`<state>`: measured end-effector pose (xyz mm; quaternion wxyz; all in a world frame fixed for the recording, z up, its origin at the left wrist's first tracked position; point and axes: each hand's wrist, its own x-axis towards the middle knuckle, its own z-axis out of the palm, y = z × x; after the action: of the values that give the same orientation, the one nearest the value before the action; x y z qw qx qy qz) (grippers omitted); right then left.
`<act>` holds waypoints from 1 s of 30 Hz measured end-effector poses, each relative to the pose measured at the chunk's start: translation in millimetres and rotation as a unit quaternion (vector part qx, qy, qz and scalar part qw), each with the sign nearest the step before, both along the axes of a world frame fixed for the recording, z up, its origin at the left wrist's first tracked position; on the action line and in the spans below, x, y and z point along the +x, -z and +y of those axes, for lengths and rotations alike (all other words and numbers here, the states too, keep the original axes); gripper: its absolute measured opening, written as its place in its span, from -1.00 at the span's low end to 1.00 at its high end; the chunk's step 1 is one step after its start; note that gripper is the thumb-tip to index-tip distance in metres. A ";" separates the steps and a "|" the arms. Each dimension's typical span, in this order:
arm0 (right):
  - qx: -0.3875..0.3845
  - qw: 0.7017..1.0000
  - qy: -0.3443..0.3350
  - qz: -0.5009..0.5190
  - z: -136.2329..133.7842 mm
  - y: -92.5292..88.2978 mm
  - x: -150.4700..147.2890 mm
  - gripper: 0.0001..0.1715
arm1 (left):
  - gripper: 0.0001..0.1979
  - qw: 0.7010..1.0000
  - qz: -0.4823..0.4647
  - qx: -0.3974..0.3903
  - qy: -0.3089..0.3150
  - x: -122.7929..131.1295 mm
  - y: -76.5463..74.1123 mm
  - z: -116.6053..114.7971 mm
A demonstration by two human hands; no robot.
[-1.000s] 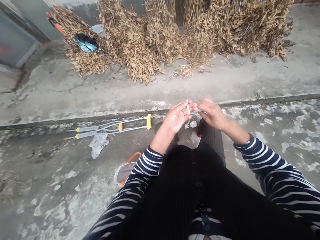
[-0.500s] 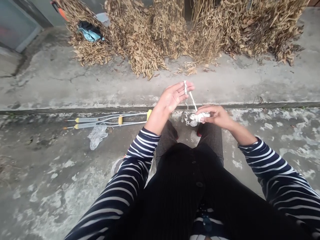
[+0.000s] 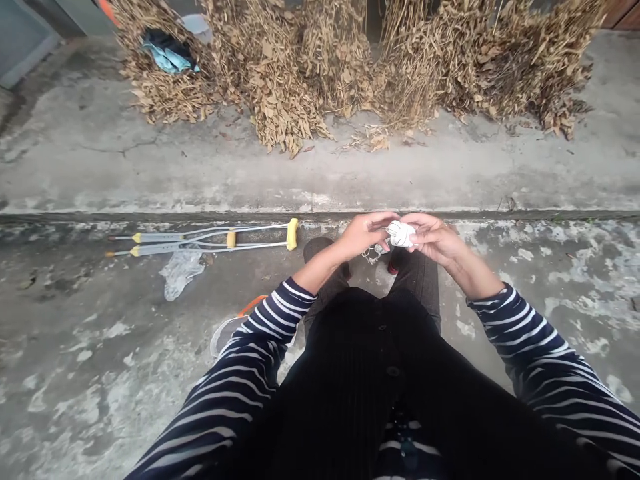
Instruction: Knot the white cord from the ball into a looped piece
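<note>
A wound bundle of white rope (image 3: 401, 234) is held in front of my knees. My right hand (image 3: 434, 239) grips it from the right, thumb and fingers closed on its side. At its left edge my left hand (image 3: 364, 233) has its fingers bent in against the rope, thumb below. Loose loops of thin pale cord (image 3: 374, 253) hang under my left fingers, partly hidden by the hand.
A pair of crutches with yellow pads (image 3: 293, 235) lies along a concrete step (image 3: 320, 190) on the left. A clear plastic bag (image 3: 183, 272) touches them. Dried plant bundles (image 3: 280, 73) line the back, with a black and blue cloth (image 3: 169, 52) on them.
My left hand has come down from above, where rope was looped on its fingers, to the bundle's side. My right hand still holds the bundle, and the stretched strand no longer shows.
</note>
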<state>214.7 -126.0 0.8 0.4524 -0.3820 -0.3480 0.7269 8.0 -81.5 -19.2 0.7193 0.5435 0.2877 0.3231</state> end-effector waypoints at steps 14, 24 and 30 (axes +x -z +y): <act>0.023 0.996 -0.075 0.033 -6.8 2.6 6.4 -0.52 | -0.77 0.959 0.151 0.235 -0.049 -3.2 0.4 0.9; 0.035 0.999 0.015 0.022 -21.5 -1.6 -12.6 -0.47 | -0.79 0.948 0.209 0.235 -0.045 -0.1 -2.0 4.6; 0.022 0.995 0.102 0.001 -26.0 8.4 -13.6 -0.50 | -0.81 0.971 0.173 0.164 -0.003 -6.8 -9.6 5.8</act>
<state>201.1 -152.0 -7.6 0.5329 -0.4049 -0.3224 0.6694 1.2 -75.7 -9.6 0.5584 0.7013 0.3524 0.2688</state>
